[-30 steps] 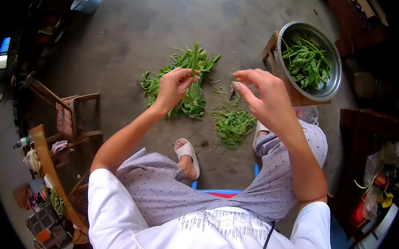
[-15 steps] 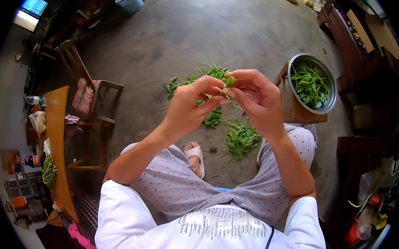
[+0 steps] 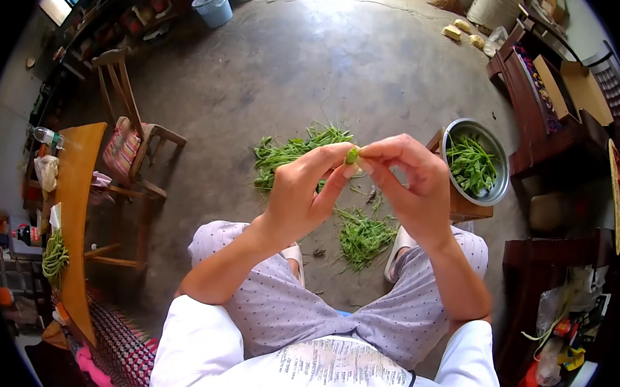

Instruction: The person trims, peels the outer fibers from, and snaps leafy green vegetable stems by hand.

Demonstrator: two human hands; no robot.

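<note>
Over my knees, my left hand (image 3: 302, 187) pinches a small green plant piece (image 3: 352, 155) between thumb and forefinger. My right hand (image 3: 415, 189) meets it from the other side, thumb and fingertips closed on the same piece. Whether it is a folded leaf or a pod I cannot tell. Beyond my hands, a spread of leafy green stems (image 3: 277, 156) lies on the floor. A smaller heap of green trimmings (image 3: 364, 241) lies between my feet. To the right, a metal basin (image 3: 496, 194) holds leafy greens (image 3: 471, 164).
The basin stands on a wooden stool (image 3: 466, 209) by my right knee. A wooden chair (image 3: 161, 133) and a table (image 3: 80, 179) with a bundle of green stems (image 3: 55, 256) are on the left. A blue bucket (image 3: 213, 9) stands far back.
The view has tilted, so the floor things sit a little lower. Both hands stay together at the green piece, which now shows shorter between the fingertips.
</note>
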